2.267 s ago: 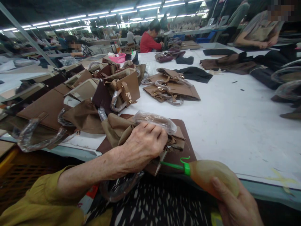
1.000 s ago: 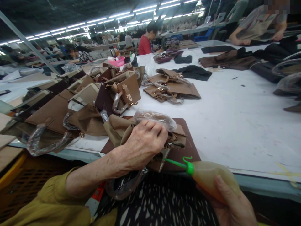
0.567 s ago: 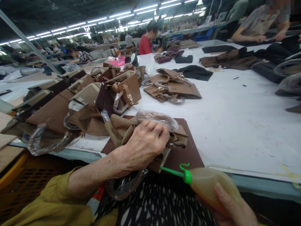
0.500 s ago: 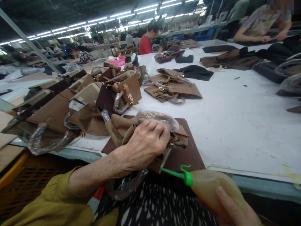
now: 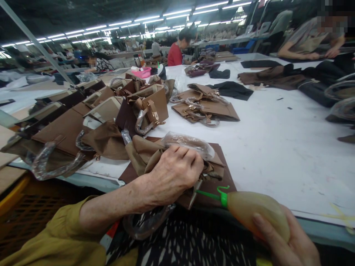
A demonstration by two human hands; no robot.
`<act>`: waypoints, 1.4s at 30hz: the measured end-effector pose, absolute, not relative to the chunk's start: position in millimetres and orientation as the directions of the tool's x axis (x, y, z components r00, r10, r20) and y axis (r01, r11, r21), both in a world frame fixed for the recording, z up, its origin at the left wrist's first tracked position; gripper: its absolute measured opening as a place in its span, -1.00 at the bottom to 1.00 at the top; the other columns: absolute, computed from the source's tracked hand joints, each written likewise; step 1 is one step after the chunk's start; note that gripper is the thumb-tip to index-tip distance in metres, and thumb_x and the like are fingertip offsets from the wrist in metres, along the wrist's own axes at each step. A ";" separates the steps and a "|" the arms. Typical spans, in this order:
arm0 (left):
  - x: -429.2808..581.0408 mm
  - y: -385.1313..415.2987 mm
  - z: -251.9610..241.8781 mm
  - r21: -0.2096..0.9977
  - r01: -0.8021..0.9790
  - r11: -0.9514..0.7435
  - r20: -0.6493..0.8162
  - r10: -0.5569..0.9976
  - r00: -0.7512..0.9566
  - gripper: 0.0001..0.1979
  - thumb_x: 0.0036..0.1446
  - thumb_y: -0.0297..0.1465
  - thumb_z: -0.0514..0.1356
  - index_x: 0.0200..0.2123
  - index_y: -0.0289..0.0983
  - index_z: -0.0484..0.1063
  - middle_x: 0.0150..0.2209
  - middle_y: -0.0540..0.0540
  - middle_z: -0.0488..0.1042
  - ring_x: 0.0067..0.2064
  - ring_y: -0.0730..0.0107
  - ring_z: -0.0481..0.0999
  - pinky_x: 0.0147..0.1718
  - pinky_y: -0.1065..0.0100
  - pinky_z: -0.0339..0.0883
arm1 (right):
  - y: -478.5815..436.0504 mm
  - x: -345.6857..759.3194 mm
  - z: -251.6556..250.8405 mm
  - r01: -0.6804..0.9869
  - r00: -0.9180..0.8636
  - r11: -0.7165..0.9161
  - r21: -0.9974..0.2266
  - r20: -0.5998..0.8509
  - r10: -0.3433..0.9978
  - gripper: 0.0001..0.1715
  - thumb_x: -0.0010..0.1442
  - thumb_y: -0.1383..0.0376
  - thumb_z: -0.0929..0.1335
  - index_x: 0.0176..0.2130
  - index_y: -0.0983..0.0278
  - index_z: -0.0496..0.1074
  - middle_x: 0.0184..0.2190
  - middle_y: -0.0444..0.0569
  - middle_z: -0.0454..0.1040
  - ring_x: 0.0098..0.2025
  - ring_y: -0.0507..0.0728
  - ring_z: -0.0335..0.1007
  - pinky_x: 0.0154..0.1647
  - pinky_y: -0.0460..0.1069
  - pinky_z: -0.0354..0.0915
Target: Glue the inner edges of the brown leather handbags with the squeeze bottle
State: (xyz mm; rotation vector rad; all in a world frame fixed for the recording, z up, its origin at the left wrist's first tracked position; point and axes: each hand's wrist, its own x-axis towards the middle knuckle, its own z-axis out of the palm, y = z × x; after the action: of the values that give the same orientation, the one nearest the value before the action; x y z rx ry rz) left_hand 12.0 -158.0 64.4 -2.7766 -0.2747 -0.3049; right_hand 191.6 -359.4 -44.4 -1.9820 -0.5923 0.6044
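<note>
My left hand is closed on a brown bag at the table's front edge, its knuckles up, just below a plastic-wrapped handle. Another wrapped handle hangs over my lap. Beneath the bag lies a dark brown board. In my right hand is a squeeze bottle of yellowish liquid with a green nozzle, held sideways. The nozzle tip points left, at the bag's open edge below my left hand; whether it touches is too small to tell.
Brown bags crowd the table's left side, and more flat bags lie ahead. Dark cloth pieces are farther back. A yellow crate stands at lower left. A person in red and others sit beyond.
My right hand has raised the bottle slightly and moved it right, its nozzle now more level. My left hand keeps its grip on the bag. The view has shifted slightly.
</note>
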 end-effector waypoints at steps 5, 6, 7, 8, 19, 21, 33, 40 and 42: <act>15.7 -154.0 68.1 -0.321 0.226 -0.920 0.185 0.173 0.967 -0.78 0.16 -0.52 0.03 -0.13 -0.40 0.36 -0.25 -0.20 0.42 -0.24 0.20 0.36 -0.28 0.22 0.23 | -346.1 198.9 -46.4 0.094 0.770 -0.414 -0.905 -0.198 0.607 -0.31 -0.04 -0.18 0.40 -0.12 0.27 0.44 -0.31 -0.03 0.55 -0.27 0.23 0.44 -0.35 -0.05 0.38; 16.8 -153.3 69.2 -0.318 0.226 -0.921 0.175 0.177 0.969 -0.77 0.16 -0.51 0.03 -0.11 -0.40 0.36 -0.24 -0.21 0.42 -0.23 0.19 0.36 -0.27 0.21 0.24 | -343.8 199.3 -45.0 0.079 0.771 -0.414 -0.907 -0.208 0.602 -0.30 -0.05 -0.18 0.40 -0.12 0.28 0.44 -0.30 -0.02 0.55 -0.26 0.24 0.44 -0.36 -0.05 0.38; 17.8 -152.7 70.4 -0.312 0.226 -0.923 0.167 0.181 0.969 -0.76 0.16 -0.51 0.03 -0.11 -0.41 0.36 -0.23 -0.22 0.42 -0.22 0.18 0.36 -0.26 0.20 0.25 | -341.8 199.5 -43.3 0.070 0.771 -0.414 -0.908 -0.214 0.600 -0.29 -0.05 -0.18 0.40 -0.12 0.28 0.44 -0.30 -0.02 0.55 -0.25 0.25 0.43 -0.36 -0.04 0.38; 18.6 -152.1 71.6 -0.304 0.225 -0.925 0.159 0.184 0.970 -0.75 0.16 -0.51 0.03 -0.11 -0.42 0.36 -0.22 -0.23 0.42 -0.22 0.17 0.36 -0.25 0.19 0.25 | -340.1 199.8 -41.6 0.065 0.773 -0.413 -0.909 -0.216 0.596 -0.29 -0.06 -0.19 0.40 -0.13 0.28 0.44 -0.30 -0.02 0.55 -0.25 0.25 0.43 -0.36 -0.03 0.38; 17.8 -149.5 73.0 -0.269 0.226 -0.936 0.168 0.186 0.968 -0.75 0.14 -0.51 0.07 -0.10 -0.44 0.37 -0.22 -0.24 0.42 -0.22 0.14 0.37 -0.23 0.17 0.27 | -348.7 210.0 -41.4 0.052 0.831 -0.443 -0.895 -0.207 0.516 -0.27 -0.13 -0.19 0.42 -0.13 0.26 0.45 -0.35 0.02 0.52 -0.36 0.32 0.42 -0.45 0.10 0.36; 17.6 -149.8 72.7 -0.267 0.232 -0.935 0.151 0.197 0.969 -0.75 0.15 -0.51 0.06 -0.10 -0.44 0.37 -0.22 -0.24 0.42 -0.21 0.14 0.36 -0.23 0.18 0.26 | -349.1 205.7 -42.7 0.033 0.800 -0.396 -0.918 -0.213 0.561 -0.28 -0.13 -0.16 0.43 -0.11 0.27 0.44 -0.30 0.04 0.52 -0.31 0.33 0.43 -0.41 0.08 0.38; 18.0 -149.0 72.4 -0.250 0.234 -0.940 0.154 0.200 0.968 -0.78 0.14 -0.52 0.07 -0.14 -0.41 0.39 -0.22 -0.22 0.42 -0.23 0.16 0.35 -0.25 0.18 0.27 | -326.9 205.3 -64.9 0.052 0.807 -0.365 -0.929 -0.177 0.564 -0.29 -0.05 -0.14 0.42 -0.09 0.30 0.37 -0.28 -0.01 0.50 -0.23 0.28 0.40 -0.22 0.09 0.33; 19.7 -146.2 73.4 -0.223 0.230 -0.947 0.136 0.203 0.970 -0.77 0.14 -0.51 0.09 -0.12 -0.43 0.37 -0.20 -0.22 0.41 -0.19 0.13 0.36 -0.20 0.16 0.29 | -311.4 209.8 -67.2 0.124 0.799 -0.329 -0.936 -0.103 0.592 -0.26 -0.07 -0.14 0.42 -0.06 0.27 0.33 -0.24 -0.01 0.48 -0.19 0.30 0.40 -0.19 0.11 0.32; 21.1 -144.0 74.9 -0.212 0.236 -0.948 0.128 0.212 0.969 -0.74 0.14 -0.51 0.09 -0.08 -0.45 0.35 -0.17 -0.23 0.42 -0.17 0.12 0.36 -0.17 0.14 0.29 | -310.7 207.6 -64.3 0.165 0.803 -0.314 -0.935 -0.057 0.593 -0.25 -0.09 -0.15 0.43 -0.06 0.26 0.31 -0.23 -0.01 0.46 -0.19 0.29 0.39 -0.18 0.10 0.31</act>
State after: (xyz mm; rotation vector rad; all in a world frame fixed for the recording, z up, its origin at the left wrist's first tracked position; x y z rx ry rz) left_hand 21.1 -144.0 74.9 -2.8912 -0.3332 -0.1518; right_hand 207.6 -310.7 -64.3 -1.8727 -0.5751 0.4771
